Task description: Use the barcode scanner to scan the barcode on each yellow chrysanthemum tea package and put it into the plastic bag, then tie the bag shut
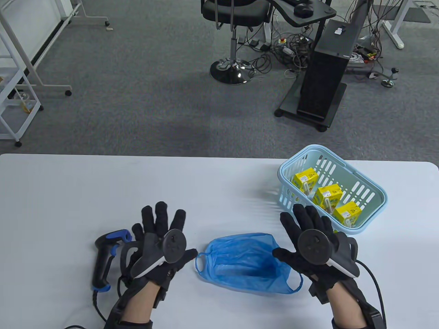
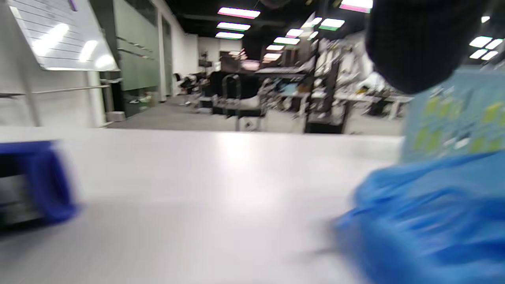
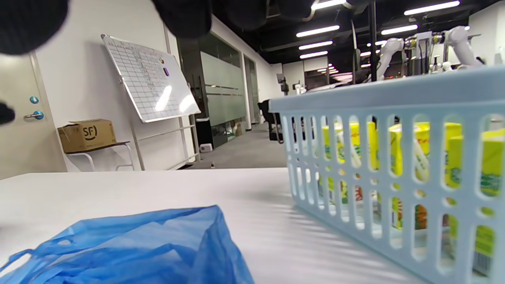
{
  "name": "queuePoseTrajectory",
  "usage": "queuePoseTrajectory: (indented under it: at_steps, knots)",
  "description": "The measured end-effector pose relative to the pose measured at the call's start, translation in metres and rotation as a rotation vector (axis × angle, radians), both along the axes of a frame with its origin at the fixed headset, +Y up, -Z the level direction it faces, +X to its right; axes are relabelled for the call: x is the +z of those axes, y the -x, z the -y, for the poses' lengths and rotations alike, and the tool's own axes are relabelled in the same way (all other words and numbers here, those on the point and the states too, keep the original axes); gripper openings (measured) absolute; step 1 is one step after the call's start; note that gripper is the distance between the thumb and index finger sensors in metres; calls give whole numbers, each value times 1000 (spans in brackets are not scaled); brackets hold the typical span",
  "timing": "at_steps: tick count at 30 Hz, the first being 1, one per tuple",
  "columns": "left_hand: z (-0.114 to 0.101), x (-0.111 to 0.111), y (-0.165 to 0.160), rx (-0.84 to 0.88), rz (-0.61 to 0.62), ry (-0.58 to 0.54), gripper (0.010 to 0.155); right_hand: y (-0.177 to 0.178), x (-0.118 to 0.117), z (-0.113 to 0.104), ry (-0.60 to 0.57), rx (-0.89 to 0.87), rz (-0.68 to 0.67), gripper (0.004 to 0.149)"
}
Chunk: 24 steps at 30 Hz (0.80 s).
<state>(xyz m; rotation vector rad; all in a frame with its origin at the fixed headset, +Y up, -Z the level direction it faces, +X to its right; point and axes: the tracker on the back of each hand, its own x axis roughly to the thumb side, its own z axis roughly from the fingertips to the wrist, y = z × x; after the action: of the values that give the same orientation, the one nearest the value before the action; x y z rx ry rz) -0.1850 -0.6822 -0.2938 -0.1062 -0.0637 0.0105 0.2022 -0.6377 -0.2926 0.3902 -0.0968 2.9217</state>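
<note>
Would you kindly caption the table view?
Open gloved hands flank blue plastic bag; scanner left, three tea packages in basket.

Both hands were out flat, palms down, backs up to the table camera. The left hand (image 1: 161,240) had its fingers straight and fanned apart, thumb stuck out toward the right hand. A tracker (image 1: 173,246) sat strapped on its back, and a cable ran off the wrist. The right hand (image 1: 313,243) mirrored it: fingers straight and closer together, angled a little leftward, thumb reaching toward the left hand. Its own tracker (image 1: 313,246) rode on the back too, with a cable looping off behind the wrist. Neither hand gripped anything. In each wrist view only dark fingertips (image 3: 185,15) showed along the top edge.
</note>
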Motion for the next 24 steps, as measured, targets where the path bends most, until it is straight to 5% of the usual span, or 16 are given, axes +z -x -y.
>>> queuePoseTrajectory:
  at_steps: [10,14,24]
  knots:
    - [64,18,144,259,-419,97,108,6,-3,6,42,10,-17,95]
    - [69,16,153,248,-471,178,109,10,-3,11,54,31,-29,95]
    - [82,11,151,328,-548,198,82,17,-5,26,97,56,-53,94]
